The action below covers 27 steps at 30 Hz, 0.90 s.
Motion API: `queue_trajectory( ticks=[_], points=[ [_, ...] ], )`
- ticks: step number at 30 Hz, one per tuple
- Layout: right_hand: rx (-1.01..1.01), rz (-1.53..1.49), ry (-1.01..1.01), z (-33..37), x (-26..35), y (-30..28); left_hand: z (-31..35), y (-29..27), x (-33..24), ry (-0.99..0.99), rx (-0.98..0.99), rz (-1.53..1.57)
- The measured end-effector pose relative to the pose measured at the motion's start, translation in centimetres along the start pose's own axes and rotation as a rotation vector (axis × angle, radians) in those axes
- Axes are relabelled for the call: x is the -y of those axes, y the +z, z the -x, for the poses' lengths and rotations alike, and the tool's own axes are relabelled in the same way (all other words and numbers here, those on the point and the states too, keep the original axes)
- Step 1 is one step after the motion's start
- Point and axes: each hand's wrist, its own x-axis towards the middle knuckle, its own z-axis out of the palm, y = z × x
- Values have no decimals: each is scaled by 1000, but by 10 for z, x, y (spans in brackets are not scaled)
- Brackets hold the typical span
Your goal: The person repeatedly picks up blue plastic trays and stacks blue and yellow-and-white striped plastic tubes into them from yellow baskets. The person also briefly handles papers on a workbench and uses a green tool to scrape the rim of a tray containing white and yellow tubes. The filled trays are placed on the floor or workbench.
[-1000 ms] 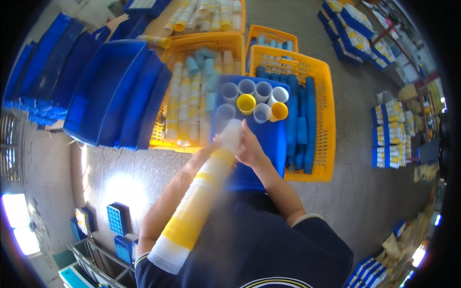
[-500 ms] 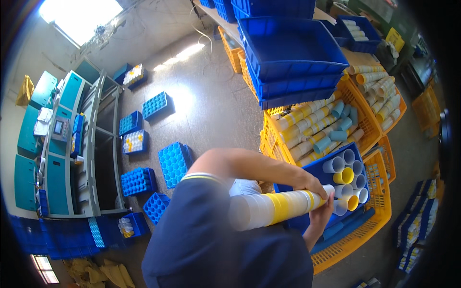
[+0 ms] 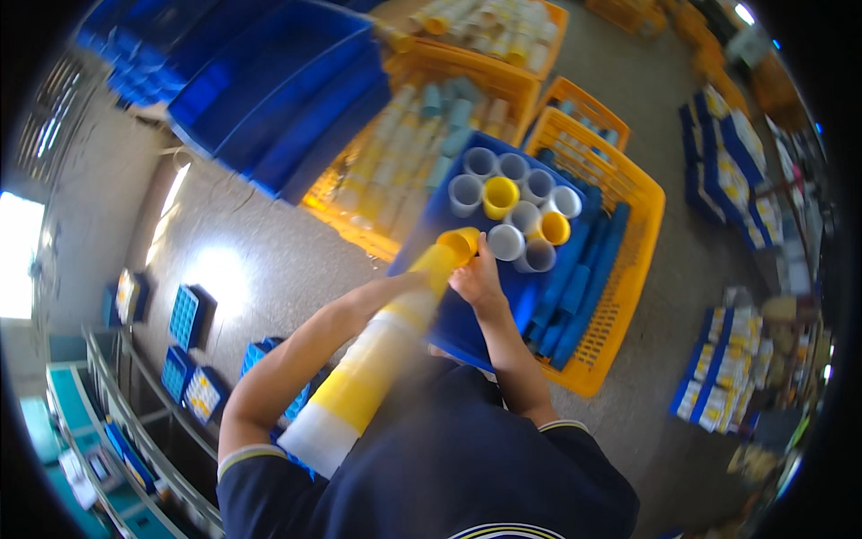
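Observation:
A long stack of nested white and yellow plastic tubes [image 3: 359, 377] slants across my front, its near end against my dark shirt. My left hand [image 3: 404, 295], smeared by motion, is wrapped round the stack near its far end. At that end a yellow tube [image 3: 460, 241] shows its open mouth. My right hand [image 3: 479, 277] has its fingers closed at this yellow tube's rim. Just beyond, a blue bin [image 3: 422, 229] holds several upright tubes, mostly whitish [image 3: 505, 242], with a yellow one [image 3: 500, 198] and an orange-yellow one [image 3: 555, 228] among them.
Under and right of the bin, a yellow crate [image 3: 620, 296] holds blue rolls [image 3: 588, 278]. Another yellow crate [image 3: 373, 241] behind is full of stacked tubes. Big blue bins [image 3: 269, 99] are piled at left. Filled blue trays [image 3: 718, 359] stand on the floor at right.
The view has swung right, toward the bin. The stack now points away with its yellow end near the upright tubes, and my right hand is at that end.

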Motion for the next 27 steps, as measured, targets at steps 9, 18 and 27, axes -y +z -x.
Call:
queue_trajectory(
  ticks=[9, 18, 27],
  points=[
    [-228, 1013, -317, 8, -37, 41, 32, 3, 8, -22, 18, 120],
    [-451, 578, -507, 56, -41, 11, 13, 3, 5, -177, 54, -95],
    [-370, 496, -291, 57, -76, 53, 16, 17, -22, -215, 60, -402]
  ],
)
